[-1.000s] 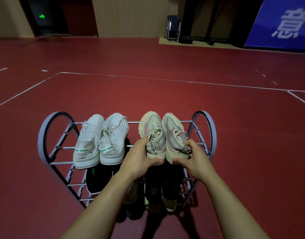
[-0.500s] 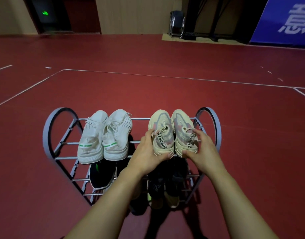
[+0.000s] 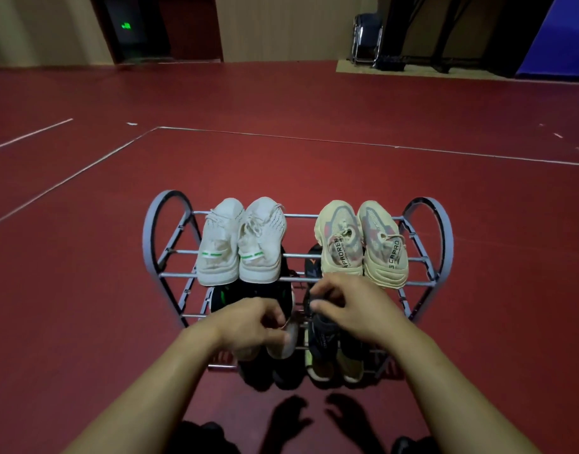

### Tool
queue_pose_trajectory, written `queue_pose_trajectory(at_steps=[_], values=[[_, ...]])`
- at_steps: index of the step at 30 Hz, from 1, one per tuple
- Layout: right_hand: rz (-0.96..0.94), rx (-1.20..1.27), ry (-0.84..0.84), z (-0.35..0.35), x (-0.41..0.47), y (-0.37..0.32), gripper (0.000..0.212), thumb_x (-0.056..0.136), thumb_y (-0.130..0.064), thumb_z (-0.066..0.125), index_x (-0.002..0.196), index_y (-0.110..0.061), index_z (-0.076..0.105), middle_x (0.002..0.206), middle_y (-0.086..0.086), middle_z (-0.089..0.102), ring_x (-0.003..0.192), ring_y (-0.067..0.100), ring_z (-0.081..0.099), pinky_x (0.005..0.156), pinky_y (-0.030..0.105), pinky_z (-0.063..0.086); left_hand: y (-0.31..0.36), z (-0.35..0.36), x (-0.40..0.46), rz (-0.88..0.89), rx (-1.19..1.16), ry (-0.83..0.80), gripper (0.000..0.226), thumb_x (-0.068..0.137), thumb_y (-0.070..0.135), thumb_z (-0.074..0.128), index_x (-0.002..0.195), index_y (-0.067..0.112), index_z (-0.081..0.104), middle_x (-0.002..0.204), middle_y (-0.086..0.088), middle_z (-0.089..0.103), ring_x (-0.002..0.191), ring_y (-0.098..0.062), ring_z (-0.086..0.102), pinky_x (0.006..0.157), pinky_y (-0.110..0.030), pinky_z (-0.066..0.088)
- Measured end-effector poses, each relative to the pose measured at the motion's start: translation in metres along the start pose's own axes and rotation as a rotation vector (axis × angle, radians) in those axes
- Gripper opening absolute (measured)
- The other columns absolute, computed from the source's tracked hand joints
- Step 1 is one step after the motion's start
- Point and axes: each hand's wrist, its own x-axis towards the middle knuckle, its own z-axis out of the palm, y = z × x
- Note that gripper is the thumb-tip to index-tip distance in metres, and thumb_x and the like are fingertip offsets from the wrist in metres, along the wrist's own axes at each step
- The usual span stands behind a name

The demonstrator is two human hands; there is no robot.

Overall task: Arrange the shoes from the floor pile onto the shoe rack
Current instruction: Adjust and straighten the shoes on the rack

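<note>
Shoe rack (image 3: 157, 224): open bars, so a shoe nudged on the crowded lower tiers could slip through or tip off the front. Top tier is filled by the white pair (image 3: 242, 244) at 11 o'clock of the hands and the tan pair (image 3: 360, 244) at 1 o'clock. Dark shoes (image 3: 320, 326) lie directly under both hands. Left hand (image 3: 248, 326) is loosely curled, a grip cannot be told (fingertips shaded). Right hand (image 3: 357, 309) appears to pinch a dark shoe's collar.
</note>
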Motion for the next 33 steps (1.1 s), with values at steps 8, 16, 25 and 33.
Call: queue_pose_trajectory(at_steps=[8,16,25,33], values=[[0.076,-0.119,-0.375,0.058,0.015,-0.023,0.054,0.078,-0.048,0.069,0.128,-0.028,0.058,0.130,-0.006,0.063,0.116,0.016,0.060,0.098,0.034,0.049,-0.057,-0.005,-0.020,-0.178,0.117,-0.009,0.037,0.082,0.052,0.071,0.102,0.022,0.062,0.104,0.003,0.068,0.095,-0.018,0.064,0.082,-0.031,0.052],[0.298,0.119,-0.239,0.124,0.050,0.014,0.057,0.077,-0.044,0.076,0.127,-0.021,0.060,0.126,0.005,0.058,0.108,0.018,0.062,0.097,0.030,0.049,-0.081,0.009,-0.003,-0.235,-0.057,0.287,0.045,0.089,0.039,0.072,0.127,0.017,0.064,0.122,0.001,0.070,0.105,-0.013,0.065,0.083,-0.021,0.044],[0.390,0.204,-0.193,0.154,0.074,0.038,0.061,0.073,-0.046,0.076,0.127,-0.023,0.058,0.122,0.009,0.058,0.104,0.020,0.064,0.096,0.032,0.051,-0.104,0.049,0.059,-0.306,-0.217,0.474,0.051,0.075,0.062,0.067,0.104,0.021,0.071,0.101,0.001,0.075,0.097,-0.023,0.070,0.082,-0.036,0.056],[0.311,0.026,-0.169,0.155,0.087,0.044,0.062,0.083,-0.048,0.066,0.135,-0.018,0.051,0.139,0.001,0.043,0.124,0.023,0.054,0.107,0.035,0.042,-0.102,0.060,0.103,-0.437,-0.153,0.623,0.079,0.064,0.084,0.058,0.117,0.026,0.068,0.117,-0.002,0.072,0.112,-0.029,0.065,0.092,-0.039,0.053]])
